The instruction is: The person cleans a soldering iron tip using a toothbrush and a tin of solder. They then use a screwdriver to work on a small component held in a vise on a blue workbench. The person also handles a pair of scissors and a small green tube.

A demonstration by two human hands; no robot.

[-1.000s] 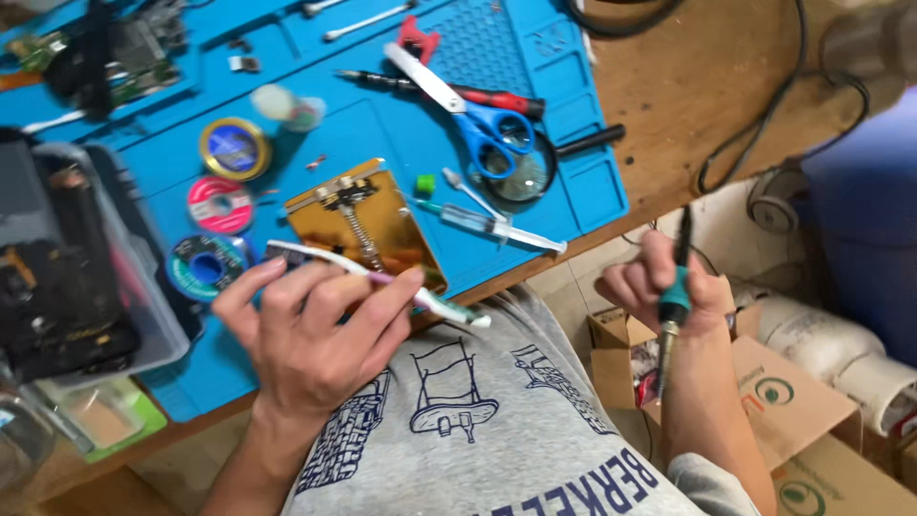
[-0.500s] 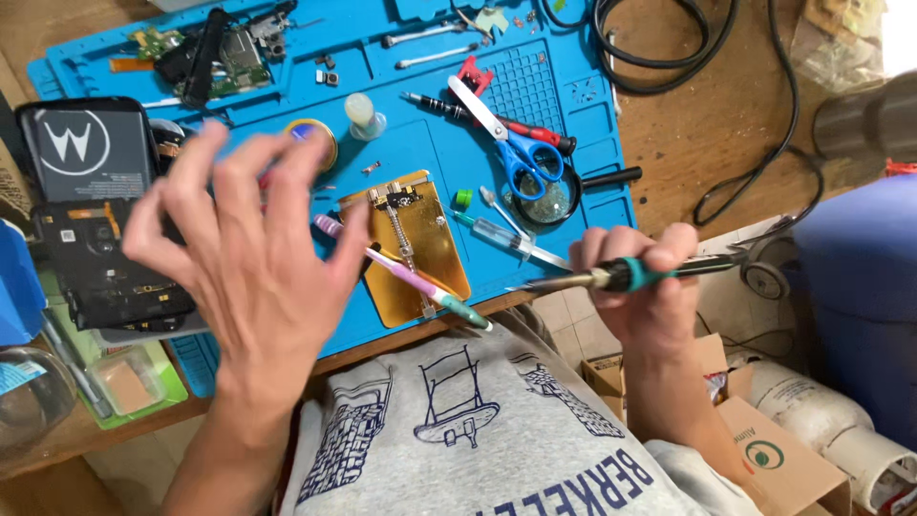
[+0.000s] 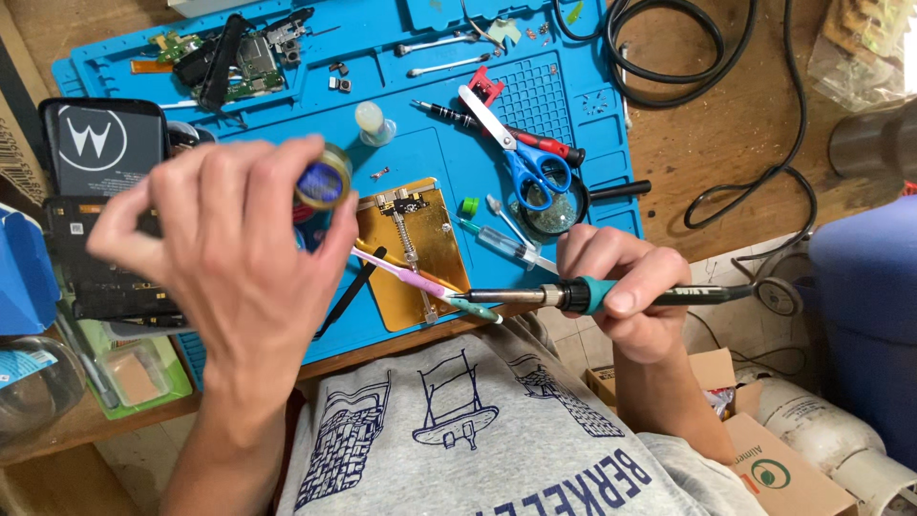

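Head view, left hand: the left hand was raised over the blue work mat, back toward the camera, fingers spread and curled, pinching a small round tin with a blue lid between fingertip and thumb.
Head view, tin: held above the mat, just left of the gold-coloured holder plate, tilted toward the camera.
Head view, right hand: the right hand was clenched around the teal grip of a soldering iron, which lay roughly level with its metal tip pointing left.
Head view, iron tip: at the mat's near edge, just beside the lower right corner of the holder plate and near a pink-and-teal toothbrush lying across it.
Head view, mat: blue-handled scissors, a red-handled screwdriver and a magnifier lay right of the plate.
Head view, left edge: a dark opened phone lay beside the left hand.
Head view, table: black cable looped on the wooden top.
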